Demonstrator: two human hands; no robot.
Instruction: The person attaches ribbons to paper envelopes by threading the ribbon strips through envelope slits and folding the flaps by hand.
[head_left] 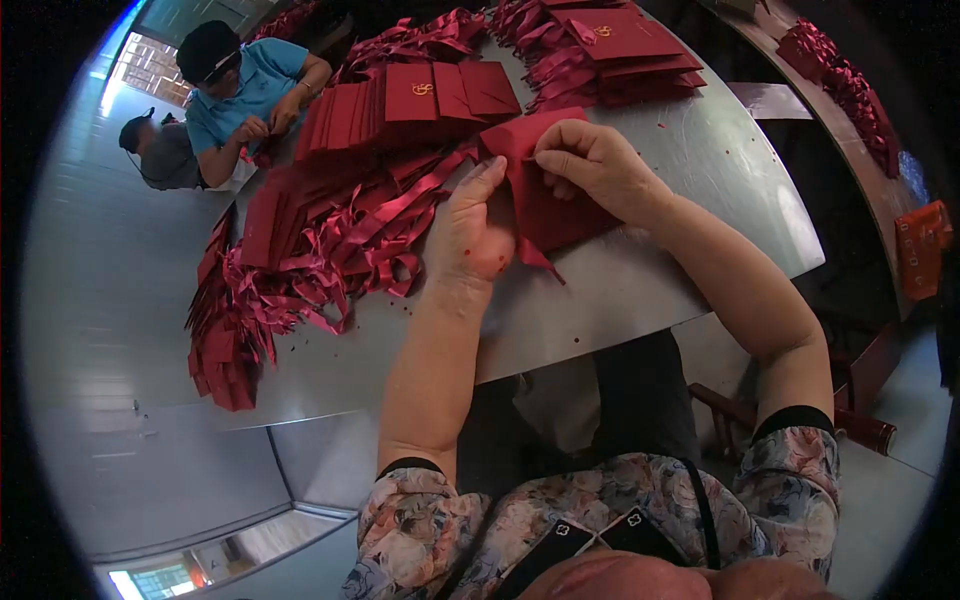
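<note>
A red paper gift bag (570, 213) lies at the table's near side between my hands, with a ribbon end (545, 264) hanging from its lower left. My left hand (475, 228) holds the bag's left edge, thumb raised and the other fingers largely hidden. Small red specks stick to that wrist. Over the bag's upper part, my right hand (598, 168) is closed in a pinch of thumb and forefinger. What lies between those fingertips is too small to make out. Satin ribbons (370, 240) are heaped left of my left hand.
Red bags (345, 115) with a gold emblem stand in a row behind. Another stack (640, 50) lies at the back right. Across the metal table (700, 190), a person in a blue shirt (265, 75) handles something red. An orange packet (922, 245) hangs far right.
</note>
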